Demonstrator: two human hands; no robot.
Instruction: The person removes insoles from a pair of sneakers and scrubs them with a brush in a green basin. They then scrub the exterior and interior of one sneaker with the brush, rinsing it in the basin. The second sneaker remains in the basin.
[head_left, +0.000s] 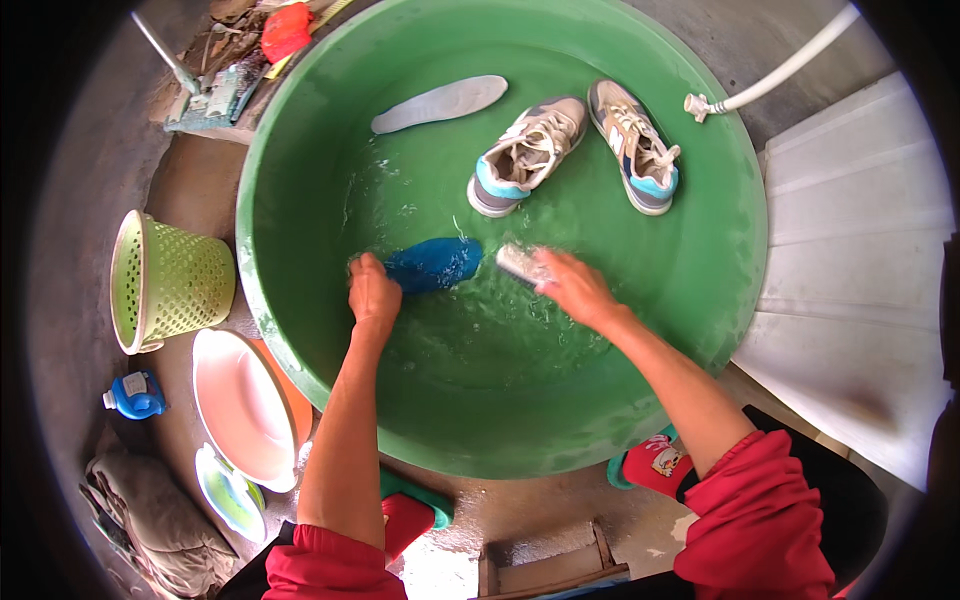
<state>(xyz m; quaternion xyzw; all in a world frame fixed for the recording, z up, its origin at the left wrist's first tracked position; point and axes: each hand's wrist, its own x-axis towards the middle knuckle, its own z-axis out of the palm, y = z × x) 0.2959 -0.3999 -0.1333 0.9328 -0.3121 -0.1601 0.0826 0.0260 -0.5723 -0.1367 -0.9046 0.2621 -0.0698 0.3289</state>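
A large round green plastic tub (480, 420) holds shallow, rippling water. My left hand (373, 289) grips the left end of a blue insole (439, 264) lying in the water. Just right of the insole's other end, my right hand (576, 283) holds a scrubbing brush (521, 264) by its pale back, its bristles facing down; the hand is slightly blurred. Two laced sneakers stand beyond my hands: one sneaker (534, 150) near the middle and another sneaker (634, 146) to its right. At the tub's far left lies a light grey insole (441, 103).
Left of the tub are a light green perforated basket (191, 277), a blue bottle (136, 394), a pink basin (240, 405) and a smaller green basin (229, 487). A white hose (787, 60) reaches over the right rim. A white panel (847, 285) flanks the tub's right side.
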